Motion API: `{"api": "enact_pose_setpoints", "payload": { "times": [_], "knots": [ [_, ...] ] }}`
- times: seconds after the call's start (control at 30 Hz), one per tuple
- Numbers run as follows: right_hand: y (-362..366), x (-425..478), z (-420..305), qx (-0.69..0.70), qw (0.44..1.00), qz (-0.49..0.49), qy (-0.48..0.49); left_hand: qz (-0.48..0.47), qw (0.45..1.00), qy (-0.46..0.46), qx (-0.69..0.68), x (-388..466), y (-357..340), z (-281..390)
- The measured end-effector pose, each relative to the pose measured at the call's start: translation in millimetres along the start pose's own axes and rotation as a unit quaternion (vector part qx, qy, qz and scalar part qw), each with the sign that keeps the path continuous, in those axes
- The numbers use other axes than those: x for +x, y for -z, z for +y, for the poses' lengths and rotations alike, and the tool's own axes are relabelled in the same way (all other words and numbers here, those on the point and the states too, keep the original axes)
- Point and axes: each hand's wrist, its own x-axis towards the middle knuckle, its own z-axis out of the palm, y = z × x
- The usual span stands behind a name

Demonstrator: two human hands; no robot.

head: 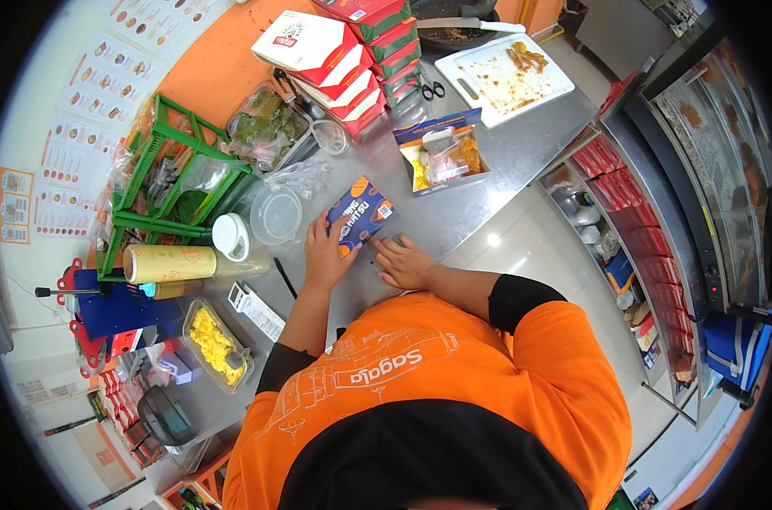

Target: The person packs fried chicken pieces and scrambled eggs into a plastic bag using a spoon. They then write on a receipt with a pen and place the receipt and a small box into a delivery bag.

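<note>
A closed blue cardboard food box (362,213) with orange patterns and printed writing stands on the steel table. My left hand (327,252) grips its near left side, with the thumb and fingers spread around the edge. My right hand (402,261) rests at the box's near right corner, fingers apart and holding nothing; whether its fingertips touch the box I cannot tell. Beyond it sits a second box (448,159) with its lid up. Inside that one are fried food, yellow scrambled egg and a clear plastic packet.
Left are a round plastic tub (276,215), a white-lidded jar (231,237), a wrap roll (170,263), a container of scrambled egg (217,344) and green baskets (169,185). Beyond are stacked red-and-white boxes (316,51), scissors (433,91), a cutting board (507,80) and a knife (469,24).
</note>
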Motion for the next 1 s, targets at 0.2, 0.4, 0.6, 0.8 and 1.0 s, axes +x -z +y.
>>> {"api": "enact_pose_setpoints", "payload": {
  "times": [0.2,0.4,0.6,0.8,1.0],
  "knots": [
    [-0.3,6.3,1.3,0.015,1.000,-0.004,0.002,0.004,1.000,0.001,-0.011,-1.2,-0.2,-1.2],
    [-1.6,8.1,6.5,0.050,0.999,-0.006,0.002,0.010,1.000,0.004,-0.010,-1.4,1.0,1.8],
    [2.8,3.0,11.7,0.061,0.998,-0.004,0.013,0.006,1.000,0.022,0.005,-3.0,-3.6,4.0],
    [7.6,2.5,12.1,0.060,0.998,-0.018,0.013,0.011,0.999,0.036,0.009,-10.5,-26.2,-3.7],
    [11.7,2.4,15.9,0.078,0.997,-0.014,0.013,-0.004,0.999,0.035,0.035,-12.2,-30.3,-3.2]
  ]
}}
